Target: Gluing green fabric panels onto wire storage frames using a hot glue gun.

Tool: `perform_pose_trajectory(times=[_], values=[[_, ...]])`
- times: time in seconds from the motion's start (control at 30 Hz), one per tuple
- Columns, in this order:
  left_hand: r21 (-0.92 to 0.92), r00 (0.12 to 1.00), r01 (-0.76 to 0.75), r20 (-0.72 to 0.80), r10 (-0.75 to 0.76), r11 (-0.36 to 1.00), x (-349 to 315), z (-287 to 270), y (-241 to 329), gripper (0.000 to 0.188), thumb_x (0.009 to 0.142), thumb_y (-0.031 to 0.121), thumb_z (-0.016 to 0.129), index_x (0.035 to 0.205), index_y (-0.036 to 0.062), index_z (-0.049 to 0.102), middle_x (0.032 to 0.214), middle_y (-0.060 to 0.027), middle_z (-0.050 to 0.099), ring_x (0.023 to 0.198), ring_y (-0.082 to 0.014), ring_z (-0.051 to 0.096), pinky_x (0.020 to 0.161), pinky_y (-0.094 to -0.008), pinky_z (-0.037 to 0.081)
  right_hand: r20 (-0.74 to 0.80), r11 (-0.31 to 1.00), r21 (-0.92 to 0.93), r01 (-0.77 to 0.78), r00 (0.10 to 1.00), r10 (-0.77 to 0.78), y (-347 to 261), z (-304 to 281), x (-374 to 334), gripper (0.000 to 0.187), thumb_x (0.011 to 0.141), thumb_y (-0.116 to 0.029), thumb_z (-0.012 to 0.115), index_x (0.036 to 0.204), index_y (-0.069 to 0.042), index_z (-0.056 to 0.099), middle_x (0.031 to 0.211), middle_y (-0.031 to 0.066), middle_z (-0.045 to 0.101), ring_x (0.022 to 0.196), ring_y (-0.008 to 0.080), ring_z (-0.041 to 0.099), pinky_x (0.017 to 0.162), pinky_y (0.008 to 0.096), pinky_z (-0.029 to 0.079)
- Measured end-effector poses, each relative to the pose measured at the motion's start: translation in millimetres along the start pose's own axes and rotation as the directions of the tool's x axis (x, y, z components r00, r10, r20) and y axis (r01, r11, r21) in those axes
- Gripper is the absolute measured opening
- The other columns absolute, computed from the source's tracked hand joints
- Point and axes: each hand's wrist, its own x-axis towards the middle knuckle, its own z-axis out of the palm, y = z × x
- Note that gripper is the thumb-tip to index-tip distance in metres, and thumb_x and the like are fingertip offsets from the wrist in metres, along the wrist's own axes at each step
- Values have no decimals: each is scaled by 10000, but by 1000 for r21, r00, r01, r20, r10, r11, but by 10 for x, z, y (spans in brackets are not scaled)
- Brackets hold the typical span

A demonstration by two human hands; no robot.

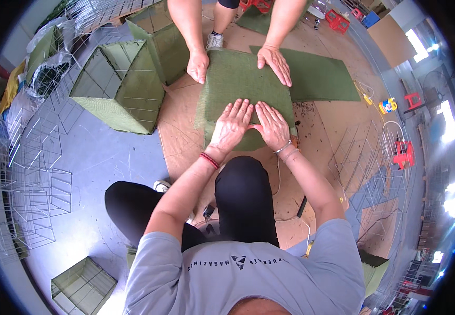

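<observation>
A box covered in green mesh fabric stands in front of me, its flat top facing up. My left hand lies flat on the near part of that top, fingers stretched out and pointing away from me. Beside it, my right hand presses flat on the same fabric, fingers extended, the two hands nearly touching. Across from me, a co-worker's two hands rest on the far corners of the box, one at the left and one at the right. Loose fabric hangs over the box's left side.
Open wire-framed boxes with green fabric stand at the left, another at lower left. Bare wire frames are stacked along the left. A green fabric sheet lies on the cardboard beyond the box. Red tools sit at the right.
</observation>
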Motion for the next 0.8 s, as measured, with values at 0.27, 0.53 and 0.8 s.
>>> perform_pose_trajectory(times=[0.27, 0.53, 0.8], values=[[-22, 995, 67, -77, -68, 998, -32, 70, 37, 535, 808, 340, 573, 1207, -12, 525, 1272, -155, 529, 1205, -285, 489, 1016, -422, 378, 9, 1000, -5, 5, 1000, -5, 32, -3, 7, 559, 823, -280, 579, 1293, -4, 458, 1300, 123, 513, 1232, 232, 467, 1024, 375, 368], [-38, 992, 93, -86, -96, 995, -89, 82, 21, 509, 825, 292, 516, 1215, -34, 515, 1287, -169, 515, 1236, -289, 456, 1066, -426, 312, -3, 999, -6, 33, 999, -33, -31, -1, 67, 520, 885, -346, 496, 1262, 12, 486, 1266, 148, 535, 1212, 266, 484, 1005, 394, 381], [-42, 986, 116, -117, -120, 992, -151, 136, 3, 521, 840, 330, 511, 1218, -29, 515, 1286, -154, 514, 1253, -287, 432, 1076, -435, 286, 6, 999, -41, 6, 1000, -5, -78, 37, 77, 509, 889, -338, 483, 1267, 3, 488, 1274, 144, 528, 1207, 275, 488, 992, 395, 390]])
